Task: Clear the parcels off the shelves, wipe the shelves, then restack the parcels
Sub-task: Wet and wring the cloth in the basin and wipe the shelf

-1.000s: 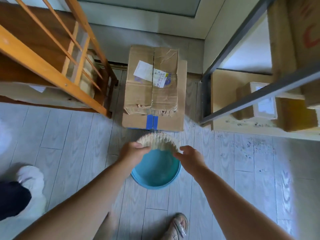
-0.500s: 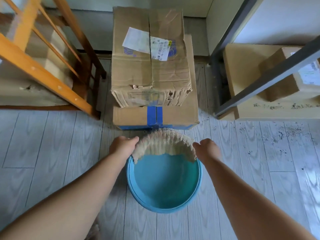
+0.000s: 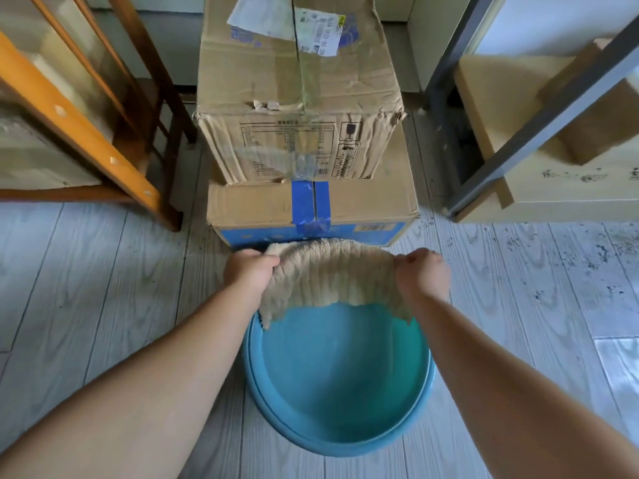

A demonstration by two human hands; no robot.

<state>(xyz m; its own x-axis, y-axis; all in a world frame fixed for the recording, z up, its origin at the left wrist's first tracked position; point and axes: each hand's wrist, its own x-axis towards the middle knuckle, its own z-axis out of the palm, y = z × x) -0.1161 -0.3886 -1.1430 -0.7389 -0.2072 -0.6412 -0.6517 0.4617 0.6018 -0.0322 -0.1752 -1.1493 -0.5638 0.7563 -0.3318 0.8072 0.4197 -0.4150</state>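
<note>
A beige ribbed cloth [image 3: 332, 274] hangs stretched over the far side of a blue basin [image 3: 339, 402] on the floor. My left hand [image 3: 249, 271] grips its left corner and my right hand [image 3: 422, 274] grips its right corner. Just beyond the basin, a crumpled cardboard parcel [image 3: 297, 91] with white labels sits on a flatter parcel [image 3: 311, 209] sealed with blue tape. The grey metal shelf frame [image 3: 539, 112] stands at the right, with cardboard parcels [image 3: 511, 108] on its lowest level.
An orange wooden rack [image 3: 79, 129] stands at the left. The grey plank floor [image 3: 103, 288] shows dark specks at the right, near the metal shelf.
The view has closed in and dropped toward the basin. My hands have drawn apart, and the cloth is now spread wide over the basin's far side.
</note>
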